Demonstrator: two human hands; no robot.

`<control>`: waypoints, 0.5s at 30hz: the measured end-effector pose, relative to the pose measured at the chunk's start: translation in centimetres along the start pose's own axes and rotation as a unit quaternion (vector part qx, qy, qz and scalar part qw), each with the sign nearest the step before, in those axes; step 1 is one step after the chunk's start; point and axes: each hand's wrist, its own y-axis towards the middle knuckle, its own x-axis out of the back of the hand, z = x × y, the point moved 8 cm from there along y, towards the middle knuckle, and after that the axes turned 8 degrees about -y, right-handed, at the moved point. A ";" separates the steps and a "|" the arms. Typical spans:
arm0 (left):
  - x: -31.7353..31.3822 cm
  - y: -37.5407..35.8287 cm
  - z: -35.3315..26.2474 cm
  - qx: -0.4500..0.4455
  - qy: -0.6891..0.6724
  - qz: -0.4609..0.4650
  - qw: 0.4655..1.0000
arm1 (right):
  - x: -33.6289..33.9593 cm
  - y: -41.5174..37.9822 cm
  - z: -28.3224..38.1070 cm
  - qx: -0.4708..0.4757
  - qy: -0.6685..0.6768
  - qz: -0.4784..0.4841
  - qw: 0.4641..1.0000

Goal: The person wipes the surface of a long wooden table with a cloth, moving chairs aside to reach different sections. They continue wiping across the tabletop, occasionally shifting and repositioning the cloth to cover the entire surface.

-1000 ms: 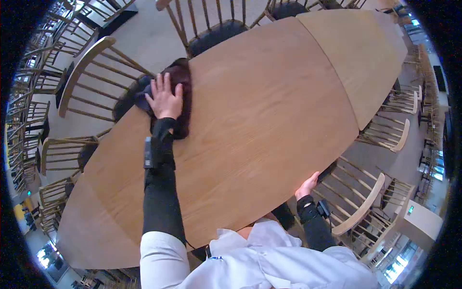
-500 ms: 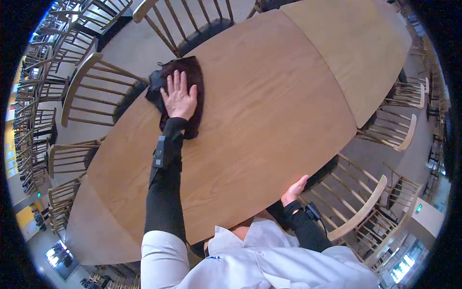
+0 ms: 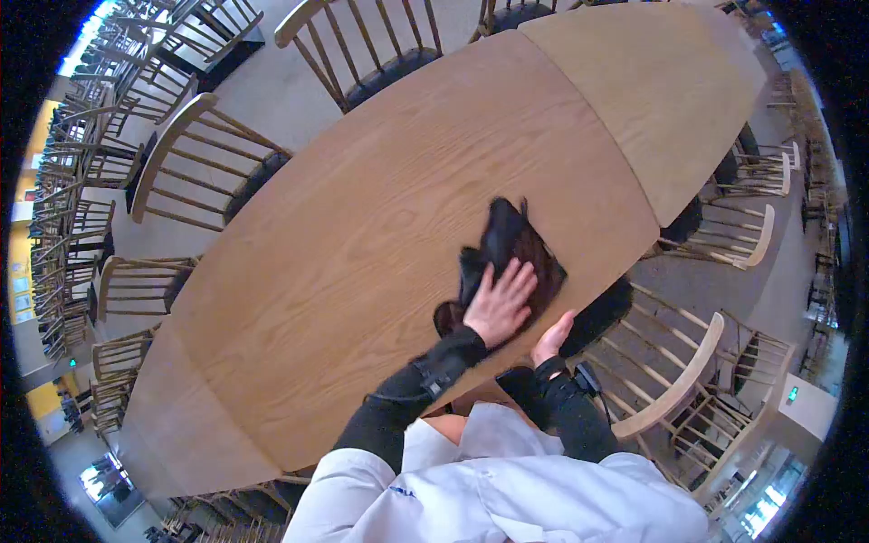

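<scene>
A dark brown and black cloth (image 3: 510, 237) lies bunched on the wooden table (image 3: 362, 226), near the edge closest to me. Flat on top of it, fingers spread, is my left hand (image 3: 501, 310). My right hand (image 3: 551, 339) is at the near table edge, just right of the cloth and apart from it. Its visible fingers are stretched out, and I see nothing in it; part of the hand's underside is hidden.
Wooden chairs with dark seats ring the table, including a chair (image 3: 674, 385) close by my right arm and a chair (image 3: 204, 167) across on the left. A lighter table section (image 3: 661, 81) adjoins at the far right. Stacked chairs (image 3: 86, 199) stand in the left background.
My left hand has swept the cloth from the far left edge across the table towards me and to the right. My right hand has stayed by the near edge.
</scene>
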 end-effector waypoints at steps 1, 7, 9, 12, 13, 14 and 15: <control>-1.3 -1.4 -1.5 -0.012 -0.022 0.015 1.000 | 0.0 -0.7 2.1 0.072 -0.084 -0.021 0.994; -5.0 -7.2 -7.3 -0.053 -0.019 0.060 0.997 | -0.4 -4.9 6.0 -0.080 0.146 0.183 0.969; -5.5 -8.3 -7.7 -0.076 0.000 0.068 0.995 | 1.2 -5.8 6.5 -0.090 0.130 0.101 0.982; -5.3 -9.8 -7.1 -0.070 -0.001 0.086 0.994 | 4.8 -3.9 5.0 0.046 -0.052 -0.035 0.997; -5.0 -10.3 -6.6 -0.064 -0.023 0.079 0.995 | 4.9 -5.7 7.7 0.134 -0.158 -0.095 0.974; -4.4 -10.9 -5.9 -0.056 -0.033 0.059 0.996 | 4.0 -7.3 10.3 0.257 -0.278 -0.129 0.916; -3.8 -11.5 -5.2 -0.029 -0.073 0.047 0.996 | 1.7 -11.6 14.4 0.394 -0.328 -0.103 0.852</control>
